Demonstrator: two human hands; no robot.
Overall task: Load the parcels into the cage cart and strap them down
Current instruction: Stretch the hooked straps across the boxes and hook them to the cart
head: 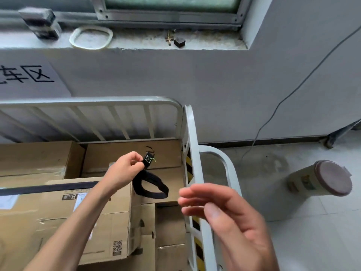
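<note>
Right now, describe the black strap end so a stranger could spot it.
Find the white metal cage cart loaded with brown cardboard boxes. Above the boxes near its right panel, the left hand pinches a black webbing strap. Unlike the dark band flat across the front box, it hangs looped and ends in a hook.

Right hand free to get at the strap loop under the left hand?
Likely yes. The right hand is open and empty, beside the strap, whose loop hangs free above the boxes. The cart's side rail stands close but seems below the hand.
</note>
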